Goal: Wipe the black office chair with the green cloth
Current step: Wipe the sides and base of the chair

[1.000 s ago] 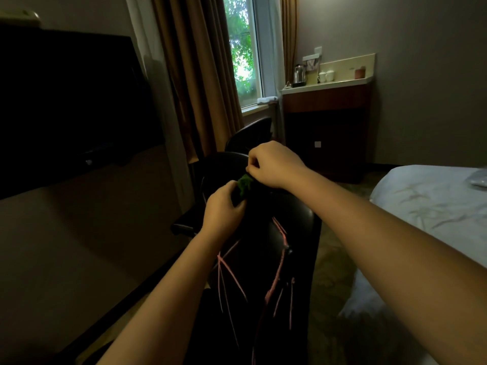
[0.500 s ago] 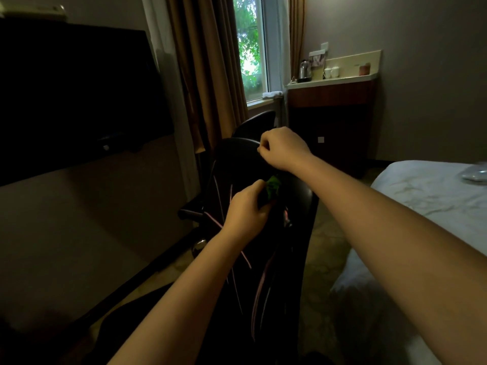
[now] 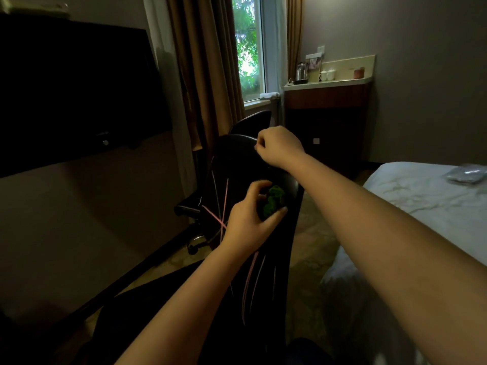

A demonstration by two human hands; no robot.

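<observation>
My left hand (image 3: 250, 222) squeezes the green cloth (image 3: 274, 200) against the black chair (image 3: 237, 164), fingers curled round it. My right hand (image 3: 279, 150) grips its top edge.

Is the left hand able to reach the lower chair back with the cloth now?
Probably yes: the left hand holds the green cloth against the black office chair, nothing covers the back below, and the right hand grips the top.

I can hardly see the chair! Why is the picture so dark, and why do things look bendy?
Head view: the window is the only bright spot and glares; the black chair and television sink into shadow; the green cloth in the left hand barely shows; the wide lens slants the curtains.
</observation>
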